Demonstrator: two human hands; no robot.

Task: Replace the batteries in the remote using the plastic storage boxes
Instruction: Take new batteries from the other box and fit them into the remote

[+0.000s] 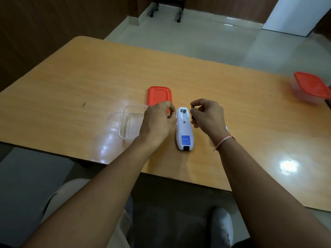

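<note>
A white remote (184, 130) lies face down on the wooden table (89, 83), its battery bay open and bare at the far end. My left hand (157, 122) is just left of it and pinches a small dark battery (172, 113). On the other side, my right hand (208, 118) holds a second dark battery (192, 111) upright between thumb and fingers. A clear plastic box (129, 122) without its lid stands left of my left hand. Its red lid (159, 95) lies flat behind the hands.
A second plastic box with a red lid (312, 87) sits at the table's far right edge. A small white piece (226, 128), partly hidden, peeks out behind my right wrist. The table's near edge runs just below the remote. My knees and shoes show under it.
</note>
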